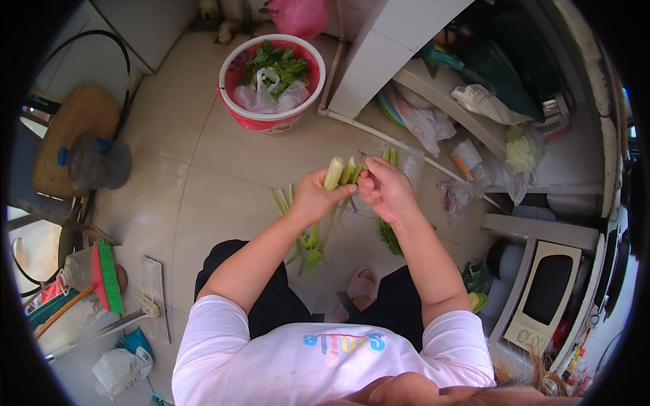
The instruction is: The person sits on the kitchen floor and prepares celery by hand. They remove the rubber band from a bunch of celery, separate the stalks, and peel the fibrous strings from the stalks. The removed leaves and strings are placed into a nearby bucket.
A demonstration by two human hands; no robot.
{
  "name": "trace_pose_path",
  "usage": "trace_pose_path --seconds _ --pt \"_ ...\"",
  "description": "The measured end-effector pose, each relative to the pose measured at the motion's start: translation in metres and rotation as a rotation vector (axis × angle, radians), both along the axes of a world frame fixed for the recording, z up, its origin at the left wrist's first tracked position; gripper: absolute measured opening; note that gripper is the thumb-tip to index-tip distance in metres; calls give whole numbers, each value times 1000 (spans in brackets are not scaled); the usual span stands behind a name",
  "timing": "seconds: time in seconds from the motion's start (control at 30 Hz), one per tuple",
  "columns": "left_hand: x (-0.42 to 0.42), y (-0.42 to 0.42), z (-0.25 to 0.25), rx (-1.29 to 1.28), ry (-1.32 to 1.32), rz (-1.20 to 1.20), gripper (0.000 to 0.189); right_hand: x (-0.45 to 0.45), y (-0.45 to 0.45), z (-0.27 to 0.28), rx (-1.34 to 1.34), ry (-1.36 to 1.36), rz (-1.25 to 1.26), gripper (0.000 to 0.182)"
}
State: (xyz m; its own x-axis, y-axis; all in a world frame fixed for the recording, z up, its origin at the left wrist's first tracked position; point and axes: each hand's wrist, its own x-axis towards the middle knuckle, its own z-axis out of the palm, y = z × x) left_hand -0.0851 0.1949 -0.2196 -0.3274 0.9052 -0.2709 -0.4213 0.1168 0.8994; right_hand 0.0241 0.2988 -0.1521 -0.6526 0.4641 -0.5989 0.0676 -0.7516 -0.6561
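In front of my knees, my left hand [317, 198] grips several pale green celery stalks [333, 174], their cut ends pointing up and away from me. Thin stems and leaves trail down below that fist. My right hand [390, 189] pinches at the end of one stalk beside it, and a thin dark strip sticks out at the fingertips; what it is cannot be made out. Under my left forearm, loose celery stems and leaves [311, 246] lie on the tiles. More celery [391, 237] lies beneath my right forearm, its stalks reaching a clear plastic bag [410, 161].
Beyond my hands stands a red-lined bucket [272, 123] holding leafy greens and a plastic bag. A white pipe [381, 133] runs along the shelf base at right. A microwave [546, 294] sits lower right. A broom [105, 279] and a water jug [99, 161] are at left.
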Motion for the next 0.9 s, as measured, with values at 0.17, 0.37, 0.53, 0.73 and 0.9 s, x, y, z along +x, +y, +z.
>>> trace_pose_path --seconds 0.17,0.37,0.53,0.73,0.9 --pt "1 3 -2 91 42 91 15 -7 -10 -2 182 -57 -27 24" --pt "4 3 -4 139 -59 187 19 -17 -27 -15 430 -168 -121 24" --pt "-5 7 0 135 -117 273 17 1 -31 -47 559 -270 -44 25" --pt "-31 3 4 157 -60 369 18 50 -16 -83 515 -454 30 25" --pt "-57 -6 8 193 -38 522 15 162 46 -148 964 -1076 473 25"
